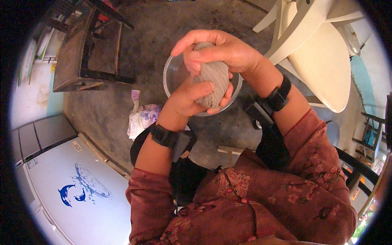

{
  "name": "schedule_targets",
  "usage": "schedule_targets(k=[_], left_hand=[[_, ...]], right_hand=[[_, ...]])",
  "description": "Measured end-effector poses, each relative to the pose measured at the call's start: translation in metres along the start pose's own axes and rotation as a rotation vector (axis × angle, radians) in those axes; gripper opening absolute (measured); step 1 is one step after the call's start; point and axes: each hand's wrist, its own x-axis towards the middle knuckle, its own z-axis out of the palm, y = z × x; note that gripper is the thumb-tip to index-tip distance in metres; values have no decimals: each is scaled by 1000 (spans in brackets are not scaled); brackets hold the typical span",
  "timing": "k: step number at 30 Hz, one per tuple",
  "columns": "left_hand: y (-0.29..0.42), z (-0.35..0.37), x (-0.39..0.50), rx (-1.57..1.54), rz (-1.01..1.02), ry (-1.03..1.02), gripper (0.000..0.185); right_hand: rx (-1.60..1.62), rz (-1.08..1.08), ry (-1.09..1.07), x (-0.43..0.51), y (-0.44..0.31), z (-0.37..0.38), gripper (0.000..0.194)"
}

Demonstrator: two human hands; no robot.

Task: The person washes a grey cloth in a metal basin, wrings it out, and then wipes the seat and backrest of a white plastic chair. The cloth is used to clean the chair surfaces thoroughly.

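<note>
An oblong grey-brown lump [213, 79] with a finely lined surface is held between both my hands; whether it is dough, clay or wound yarn I cannot tell. My left hand [193, 96] cups its lower end, thumb across the front and fingertips showing on the far side. Over its upper part curls my right hand [219, 50], with the thumb lying across the lump. Beneath the hands is a clear round bowl [166, 78], its inside partly hidden by them.
A cream chair [321, 64] stands at right, a dark wooden stool-like frame [69, 58] at upper left. A white appliance top [58, 171] with dolphin pictures is at lower left. A flower-printed package [144, 118] lies beside my left wrist on the concrete floor [101, 122].
</note>
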Motion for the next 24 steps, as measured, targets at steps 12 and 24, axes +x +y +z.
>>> schedule_targets(k=[12,24], left_hand=[[-20,-15,1,249,-110,454,34],[-51,-50,28,797,173,765,61]], right_hand=[[-312,107,146,8,30,-6,22],[-820,-3,519,28,104,-32,18]])
